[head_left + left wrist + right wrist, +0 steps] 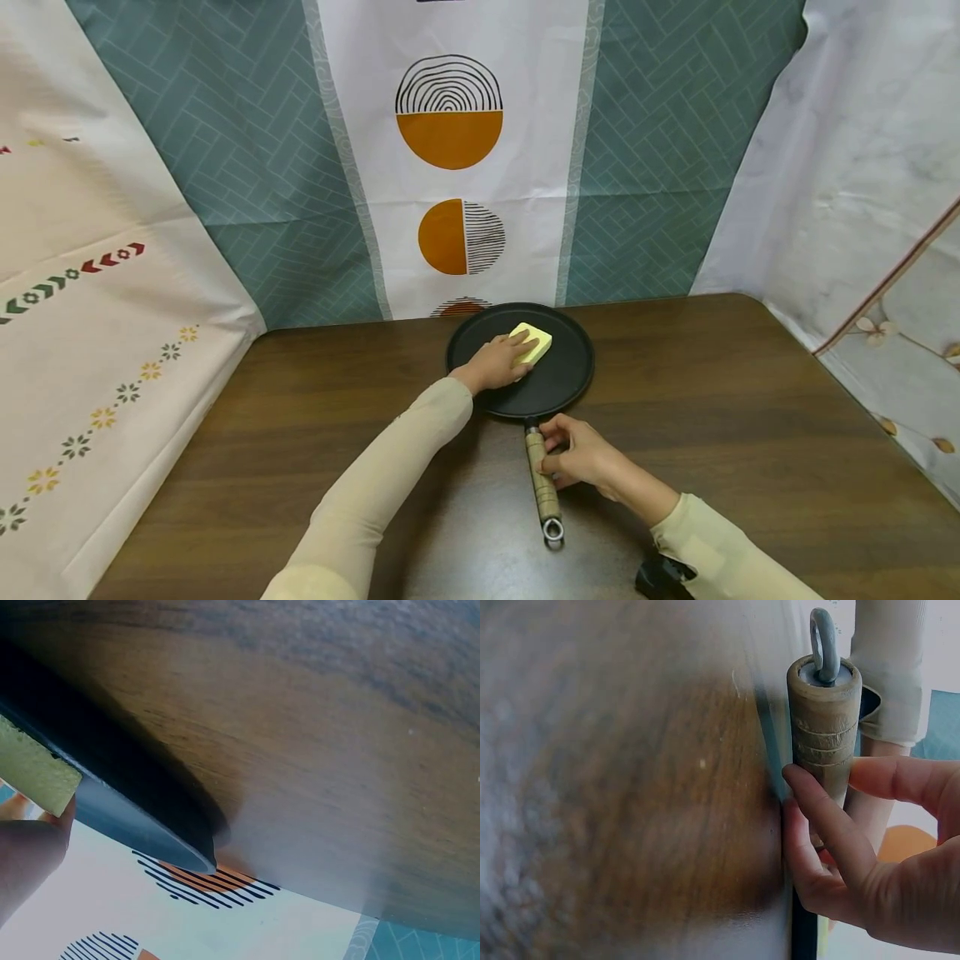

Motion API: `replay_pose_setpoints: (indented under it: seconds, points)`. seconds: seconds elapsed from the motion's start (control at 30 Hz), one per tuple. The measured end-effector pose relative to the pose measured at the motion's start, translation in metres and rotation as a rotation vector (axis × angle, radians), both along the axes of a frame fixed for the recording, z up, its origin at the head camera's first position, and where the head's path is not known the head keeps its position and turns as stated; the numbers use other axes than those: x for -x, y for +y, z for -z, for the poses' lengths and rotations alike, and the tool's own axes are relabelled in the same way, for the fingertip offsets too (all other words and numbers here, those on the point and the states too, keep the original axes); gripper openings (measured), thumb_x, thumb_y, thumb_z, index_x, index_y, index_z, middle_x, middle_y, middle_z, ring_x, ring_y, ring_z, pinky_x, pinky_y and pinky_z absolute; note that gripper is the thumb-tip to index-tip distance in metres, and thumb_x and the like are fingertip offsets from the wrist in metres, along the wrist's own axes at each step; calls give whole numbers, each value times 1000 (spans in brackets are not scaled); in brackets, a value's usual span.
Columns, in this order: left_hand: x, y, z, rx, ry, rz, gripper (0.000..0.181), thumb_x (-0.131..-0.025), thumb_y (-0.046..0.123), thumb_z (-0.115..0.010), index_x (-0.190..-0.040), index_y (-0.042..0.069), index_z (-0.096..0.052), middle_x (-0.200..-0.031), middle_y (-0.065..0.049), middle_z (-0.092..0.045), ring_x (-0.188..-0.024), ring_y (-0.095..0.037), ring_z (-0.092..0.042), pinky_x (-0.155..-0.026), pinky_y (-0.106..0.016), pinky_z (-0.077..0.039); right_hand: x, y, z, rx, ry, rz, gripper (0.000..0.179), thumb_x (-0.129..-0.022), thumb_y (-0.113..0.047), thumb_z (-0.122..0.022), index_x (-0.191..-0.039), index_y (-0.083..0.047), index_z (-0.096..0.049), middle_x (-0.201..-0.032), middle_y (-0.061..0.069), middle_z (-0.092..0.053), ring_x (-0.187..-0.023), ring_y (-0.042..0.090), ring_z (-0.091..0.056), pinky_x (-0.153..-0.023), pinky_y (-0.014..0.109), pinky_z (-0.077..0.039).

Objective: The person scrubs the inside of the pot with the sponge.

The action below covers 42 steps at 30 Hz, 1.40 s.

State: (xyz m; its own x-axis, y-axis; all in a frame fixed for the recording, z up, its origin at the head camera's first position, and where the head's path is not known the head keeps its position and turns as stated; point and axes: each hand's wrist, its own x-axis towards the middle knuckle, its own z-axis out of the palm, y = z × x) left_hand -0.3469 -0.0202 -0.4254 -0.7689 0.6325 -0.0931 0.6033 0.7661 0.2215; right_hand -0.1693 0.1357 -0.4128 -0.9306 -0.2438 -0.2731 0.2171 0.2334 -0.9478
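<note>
A flat black pan (564,372) lies toward the back of the table, its wooden handle (542,477) pointing at me and ending in a metal ring. On the pan's surface my left hand (495,364) grips a yellow sponge (537,340), fingers spread over its top. The left wrist view catches one corner of the sponge (37,769) and a fingertip at its edge. My right hand (581,454) holds the handle from the right; in the right wrist view its thumb and fingers pinch the handle (825,720) below the ringed end.
The brown wooden table (337,400) reaches out on both sides of the pan. A patterned cloth (480,183) hangs right behind the table's back edge. White cloths (97,417) border the left and right. Something black (663,575) sits at my right wrist.
</note>
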Motion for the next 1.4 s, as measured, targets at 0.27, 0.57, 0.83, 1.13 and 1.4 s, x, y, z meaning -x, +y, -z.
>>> replay_pose_setpoints:
  seconds: [0.27,0.57,0.83,1.13,1.4]
  points:
    - [-8,3,1,-5,-7,36,57,-101,38,-47,-153,25,-28,-160,-1,-19,-142,-31,-25,-111,-50,-27,0,1,0,1,-3,2,50,-76,10,-66,-123,11,-48,-102,19,-48,-79,25,-58,-63,42,-57]
    - [-19,9,2,-26,-14,105,55,-101,36,-48,-152,24,-30,-160,-1,-19,-142,-31,-26,-110,-52,-28,0,2,1,0,-2,1,50,-76,11,-66,-122,12,-47,-101,19,-48,-79,25,-58,-63,42,-57]
    - [-29,14,1,-18,-15,144,54,-101,35,-48,-152,25,-32,-159,1,-20,-142,-29,-27,-110,-50,-28,0,2,1,-1,-6,-4,49,-77,10,-66,-122,11,-47,-102,20,-48,-79,25,-59,-63,42,-57]
    - [-34,16,1,-19,-11,194,54,-100,32,-51,-151,24,-34,-159,2,-20,-141,-27,-29,-109,-52,-29,0,2,1,-4,-15,0,49,-77,10,-67,-122,11,-48,-103,19,-48,-80,25,-58,-64,42,-57]
    - [-36,13,-2,-6,-10,229,55,-99,29,-54,-151,23,-35,-159,1,-21,-141,-27,-29,-109,-51,-30,0,0,-1,-7,-12,-3,49,-77,9,-67,-122,11,-48,-103,19,-49,-80,25,-59,-64,42,-57]
